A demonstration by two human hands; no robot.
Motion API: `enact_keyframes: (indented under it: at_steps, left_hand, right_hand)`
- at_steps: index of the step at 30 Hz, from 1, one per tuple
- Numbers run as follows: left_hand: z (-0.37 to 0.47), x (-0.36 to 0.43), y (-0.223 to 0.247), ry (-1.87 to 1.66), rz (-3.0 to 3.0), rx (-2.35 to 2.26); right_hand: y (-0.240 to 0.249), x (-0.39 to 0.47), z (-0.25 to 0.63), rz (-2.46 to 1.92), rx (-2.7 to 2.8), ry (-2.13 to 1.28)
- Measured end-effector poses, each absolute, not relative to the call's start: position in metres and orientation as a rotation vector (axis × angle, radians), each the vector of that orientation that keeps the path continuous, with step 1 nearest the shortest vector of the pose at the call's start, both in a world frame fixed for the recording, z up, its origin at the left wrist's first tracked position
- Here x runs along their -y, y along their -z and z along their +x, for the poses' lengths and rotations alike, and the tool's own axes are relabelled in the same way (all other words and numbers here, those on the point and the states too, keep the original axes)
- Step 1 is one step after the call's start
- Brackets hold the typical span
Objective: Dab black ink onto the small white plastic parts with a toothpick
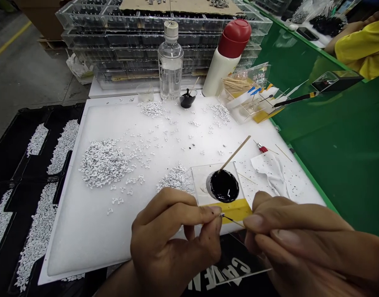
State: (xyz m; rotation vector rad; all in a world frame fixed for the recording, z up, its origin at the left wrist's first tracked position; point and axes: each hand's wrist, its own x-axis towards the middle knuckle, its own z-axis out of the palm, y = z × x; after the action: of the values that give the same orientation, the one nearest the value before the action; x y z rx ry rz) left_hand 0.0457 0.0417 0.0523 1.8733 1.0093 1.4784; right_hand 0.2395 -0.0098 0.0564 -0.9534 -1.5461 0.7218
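Observation:
Between thumb and forefinger, my left hand (177, 231) pinches a tiny white piece (222, 215), mostly hidden by the fingertips. A thin wooden toothpick (234, 222) is gripped in my right hand (294, 235); its black-coated tip touches or nearly touches the white piece. Just beyond the fingers stands a small cup of black paint (224, 185) with a wooden stick (235, 152) leaning out of it. The cup rests on a clear plate (200, 175) with a yellow strip (238, 206) along its near edge.
Heaps of small white pieces (102, 163) lie on the white board (84, 231). At the back stand a clear bottle (170, 62), a red-capped flask (226, 53), a black-stained cup (187, 100) and a tool holder (241, 111). A crumpled tissue (271, 173) lies right. A co-worker's yellow sleeve (362, 49) shows beyond.

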Motion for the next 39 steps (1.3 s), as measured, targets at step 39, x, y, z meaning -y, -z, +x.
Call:
enact_keyframes:
  at_steps: [39]
  left_hand:
    - [0.0446, -0.0433, -0.0520, -1.496, 1.868, -1.017]
  right_hand:
    - [-0.0512, 0.0095, 0.2327, -0.978, 1.497, -0.693]
